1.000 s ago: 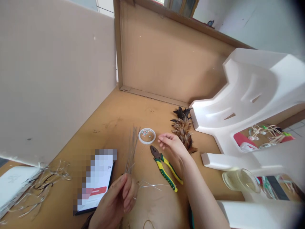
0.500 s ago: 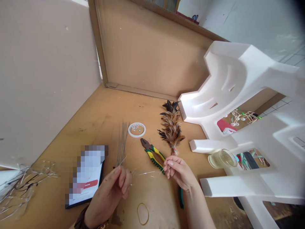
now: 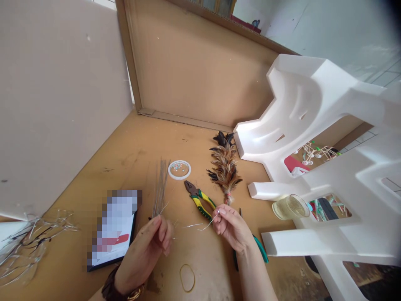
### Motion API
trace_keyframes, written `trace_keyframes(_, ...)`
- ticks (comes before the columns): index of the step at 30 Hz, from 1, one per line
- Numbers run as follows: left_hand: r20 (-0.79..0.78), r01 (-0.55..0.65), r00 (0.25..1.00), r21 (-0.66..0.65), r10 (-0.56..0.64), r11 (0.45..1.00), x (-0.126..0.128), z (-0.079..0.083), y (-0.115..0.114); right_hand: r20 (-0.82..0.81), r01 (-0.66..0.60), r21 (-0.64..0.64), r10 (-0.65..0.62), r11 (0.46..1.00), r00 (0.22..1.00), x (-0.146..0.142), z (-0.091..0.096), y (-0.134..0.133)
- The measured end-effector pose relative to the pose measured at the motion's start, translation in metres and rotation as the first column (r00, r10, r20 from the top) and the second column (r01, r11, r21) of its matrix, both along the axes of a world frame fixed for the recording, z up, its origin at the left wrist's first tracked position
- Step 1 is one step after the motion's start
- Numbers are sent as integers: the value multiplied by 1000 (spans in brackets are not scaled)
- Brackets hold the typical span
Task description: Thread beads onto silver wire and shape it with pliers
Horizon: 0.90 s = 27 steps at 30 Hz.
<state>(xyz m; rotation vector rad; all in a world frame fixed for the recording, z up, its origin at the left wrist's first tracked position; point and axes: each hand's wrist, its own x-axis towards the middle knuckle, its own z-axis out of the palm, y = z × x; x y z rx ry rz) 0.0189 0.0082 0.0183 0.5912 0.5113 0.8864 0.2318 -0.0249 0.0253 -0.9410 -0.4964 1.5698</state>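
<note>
My right hand [image 3: 230, 225] pinches a thin silvery wire [image 3: 208, 223] between thumb and finger, its bent free end pointing left. My left hand [image 3: 153, 240] is closed, thumb against fingers, and a fine wire end [image 3: 165, 206] juts from the pinch. Just behind it lies a bundle of straight thin wires [image 3: 160, 184]. Between the hands, another short wire [image 3: 193, 225] shows above the table. Pliers [image 3: 200, 201] with yellow and green handles lie beyond my right hand. A green-handled tool [image 3: 260, 249] is partly hidden under my right wrist.
A round white-rimmed dish [image 3: 179, 162] holds small beads. Brown feathers [image 3: 224, 163] lie bundled beyond the pliers. A tablet [image 3: 115, 225], tangled wires [image 3: 31, 246] and a rubber band [image 3: 187, 278] are nearby. A glass of yellowish liquid [image 3: 290, 207] stands by the white moulded frame [image 3: 300, 246].
My right hand has turned slightly, and the bent wire in it now shows clearly. More of the green-handled tool is visible. My left hand is almost still.
</note>
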Motion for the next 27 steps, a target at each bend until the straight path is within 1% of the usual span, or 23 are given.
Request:
trace_keyframes(5, -7, 6, 1000, -7, -6, 1000, 0, -4, 1, -151, 11, -11, -12, 1000, 988, -5, -3, -1)
trace_keyframes(8, -4, 6, 1000, -5, -6, 1000, 0, -4, 1, -198, 0, -17, -3, 1000, 980, -6, -4, -1)
trace_keyframes(19, -39, -14, 999, -24, 14, 1000, 1, -1, 2, -186, -24, -10, 21, 1000, 982, -10, -6, -2)
trace_keyframes(27, -24, -29, 999, -42, 28, 999, 1, -3, 2, -174, -6, 20, 10, 1000, 985, -10, -5, -3)
